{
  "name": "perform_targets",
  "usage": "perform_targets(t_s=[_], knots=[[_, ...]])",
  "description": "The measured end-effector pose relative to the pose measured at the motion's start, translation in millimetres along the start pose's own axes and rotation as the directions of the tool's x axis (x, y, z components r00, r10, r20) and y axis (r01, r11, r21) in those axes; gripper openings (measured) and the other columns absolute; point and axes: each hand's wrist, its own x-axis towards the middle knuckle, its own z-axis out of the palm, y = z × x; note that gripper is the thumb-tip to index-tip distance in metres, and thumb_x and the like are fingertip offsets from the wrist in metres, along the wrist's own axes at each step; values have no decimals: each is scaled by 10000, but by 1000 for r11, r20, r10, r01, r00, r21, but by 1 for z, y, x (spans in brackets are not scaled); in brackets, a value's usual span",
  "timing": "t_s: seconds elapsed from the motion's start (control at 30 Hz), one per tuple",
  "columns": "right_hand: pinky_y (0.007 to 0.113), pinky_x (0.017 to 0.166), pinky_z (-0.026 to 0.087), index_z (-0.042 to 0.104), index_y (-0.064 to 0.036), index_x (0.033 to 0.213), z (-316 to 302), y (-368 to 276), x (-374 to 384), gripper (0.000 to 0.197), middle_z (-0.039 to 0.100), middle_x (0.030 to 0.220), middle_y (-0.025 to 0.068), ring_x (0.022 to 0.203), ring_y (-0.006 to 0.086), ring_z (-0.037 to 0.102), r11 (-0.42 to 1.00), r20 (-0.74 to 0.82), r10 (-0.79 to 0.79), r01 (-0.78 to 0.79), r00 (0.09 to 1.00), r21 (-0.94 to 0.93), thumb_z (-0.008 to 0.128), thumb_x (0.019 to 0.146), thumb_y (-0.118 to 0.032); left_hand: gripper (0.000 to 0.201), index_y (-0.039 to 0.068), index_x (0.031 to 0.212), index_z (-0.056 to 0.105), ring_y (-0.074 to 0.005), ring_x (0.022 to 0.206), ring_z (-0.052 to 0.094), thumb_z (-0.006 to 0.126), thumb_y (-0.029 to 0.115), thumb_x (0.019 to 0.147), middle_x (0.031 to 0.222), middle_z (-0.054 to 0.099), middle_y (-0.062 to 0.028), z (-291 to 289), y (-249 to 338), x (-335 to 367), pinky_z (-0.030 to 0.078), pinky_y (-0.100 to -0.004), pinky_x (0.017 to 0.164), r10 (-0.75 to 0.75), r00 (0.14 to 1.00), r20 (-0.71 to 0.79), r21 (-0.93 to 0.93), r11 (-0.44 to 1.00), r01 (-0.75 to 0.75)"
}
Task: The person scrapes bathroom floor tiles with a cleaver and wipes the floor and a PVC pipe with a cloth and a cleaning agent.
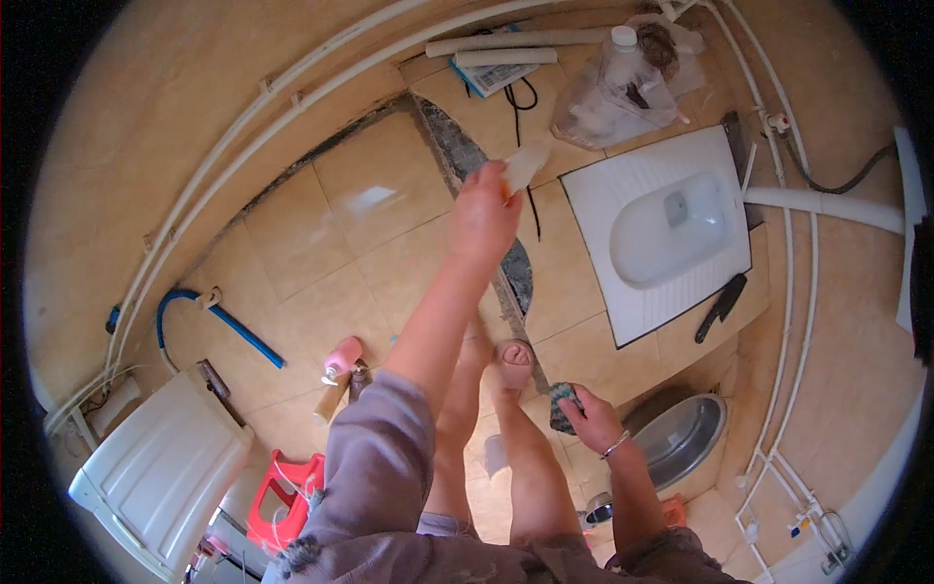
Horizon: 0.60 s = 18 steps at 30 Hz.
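Note:
My left hand [484,212] is stretched out over the dark gap along the tiled step, its fingers closed on a pale whitish thing [526,164]. A bit of orange shows by the fingers; its kind I cannot make out. Low on the right, by my right foot, my right hand [595,422] is closed on a dark green scouring pad [562,408]. A bracelet [615,446] circles that wrist. Right of the left hand, a white squat toilet [593,209] is set into the raised tiles. Nearest to the right hand is a metal basin [705,433].
A clear plastic bag [582,109] with a white-capped bottle stands at the far edge, near rolled tubes [506,57]. A black-handled brush or knife [720,309] lies beside the toilet. On the left are a pink pump bottle [341,357], a blue hose [248,338], a red stool [268,511] and a white washing machine [165,477].

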Motion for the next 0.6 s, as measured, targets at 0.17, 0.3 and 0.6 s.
perform_targets(t_s=[0.17, 0.3, 0.6], knots=[[401, 694, 446, 460, -41, 1087, -11, 12, 2, 358, 572, 899, 215, 817, 371, 554, 998, -18, -9, 10, 1000, 69, 462, 848, -307, 308, 68, 959, 477, -346, 791, 538, 627, 100, 692, 864, 537, -166, 61, 20, 27, 445, -419, 645, 46, 999, 8, 10, 999, -46], [394, 691, 447, 461, -40, 1085, -19, 21, 2, 349, 572, 899, 215, 820, 368, 556, 997, -60, -21, 25, 998, 73, 463, 851, -298, 254, 60, 864, 481, -349, 807, 535, 648, 118, 682, 837, 550, -157, 85, 34, 35, 442, -410, 638, 20, 1000, -19, 51, 999, -19], [336, 748, 419, 491, -33, 1116, -61, -10, -9, 314, 547, 928, 168, 842, 286, 522, 922, -400, -258, 348, 879, 169, 497, 835, -174, 408, 52, 966, 547, -250, 826, 544, 732, 168, 621, 877, 568, -109, 15, 31, -1, 433, -322, 744, 186, 979, -89, -255, 946, -203]])
